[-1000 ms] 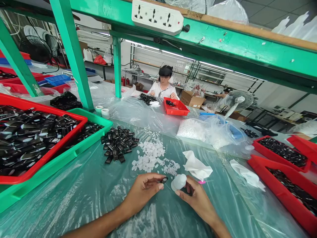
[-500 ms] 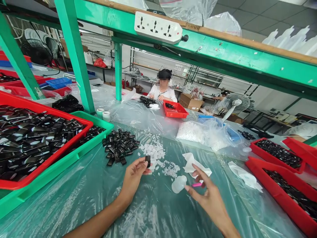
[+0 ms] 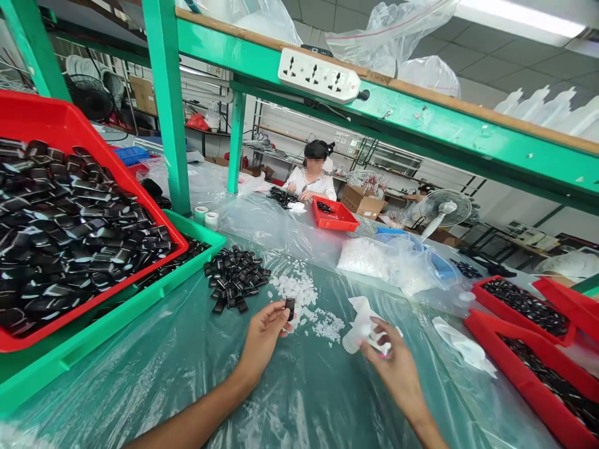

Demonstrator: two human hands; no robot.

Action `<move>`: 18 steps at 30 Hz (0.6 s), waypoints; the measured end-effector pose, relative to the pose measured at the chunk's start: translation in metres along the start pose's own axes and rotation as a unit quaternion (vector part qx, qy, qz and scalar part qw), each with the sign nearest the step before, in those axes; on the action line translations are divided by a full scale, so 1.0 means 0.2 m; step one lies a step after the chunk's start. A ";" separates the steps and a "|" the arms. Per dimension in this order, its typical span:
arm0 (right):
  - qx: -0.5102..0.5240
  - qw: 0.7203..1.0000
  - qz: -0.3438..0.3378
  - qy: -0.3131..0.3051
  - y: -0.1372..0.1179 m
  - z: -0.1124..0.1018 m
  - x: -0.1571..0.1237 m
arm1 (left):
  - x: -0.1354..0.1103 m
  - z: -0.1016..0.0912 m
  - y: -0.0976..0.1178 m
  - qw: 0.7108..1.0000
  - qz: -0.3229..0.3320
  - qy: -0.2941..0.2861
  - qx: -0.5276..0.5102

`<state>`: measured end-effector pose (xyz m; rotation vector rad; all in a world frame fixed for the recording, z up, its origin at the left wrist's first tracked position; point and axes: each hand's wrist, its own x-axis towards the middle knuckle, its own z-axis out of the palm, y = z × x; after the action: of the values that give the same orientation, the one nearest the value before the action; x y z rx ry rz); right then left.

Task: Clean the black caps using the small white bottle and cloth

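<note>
My left hand pinches a small black rectangular part between thumb and fingers, just in front of a scatter of small white pieces. My right hand is closed around a small white plastic bottle and a thin pink-tipped item, close to a crumpled white cloth. A loose pile of black parts lies beyond my left hand on the clear plastic sheet covering the table.
A red tray full of black parts sits in a green tray at left. Red trays of black parts stand at right. Bags of white pieces, a fan and a seated person lie beyond. A green shelf frame with power strip hangs overhead.
My left hand carried the black part away from the bottle toward the white pieces. My right hand opened, then closed around the white bottle again. The view tilted up and left.
</note>
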<state>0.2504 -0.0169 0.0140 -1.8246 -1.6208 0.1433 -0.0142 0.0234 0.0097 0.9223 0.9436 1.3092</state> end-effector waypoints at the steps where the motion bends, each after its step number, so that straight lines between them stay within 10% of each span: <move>1: 0.001 0.999 -0.012 0.043 -0.03 -0.01 -0.02 | 0.00 0.00 -0.01 1.000 0.004 0.003 -0.004; 7: 0.052 0.978 -0.192 0.069 -0.26 0.07 -0.12 | -0.02 0.03 -0.03 0.997 0.075 0.027 -0.017; 11: 0.223 0.972 -0.079 0.006 -0.47 0.22 -0.13 | -0.04 0.03 0.05 0.983 0.148 0.111 -0.014; 18: 0.577 0.811 0.030 -0.093 -1.07 0.55 -0.04 | -0.23 -0.12 0.37 0.921 0.273 0.276 -0.033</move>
<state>0.0154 0.0193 0.0452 -0.8858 -1.1120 1.1027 -0.0636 -0.0185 0.0719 0.8016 1.0956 2.1415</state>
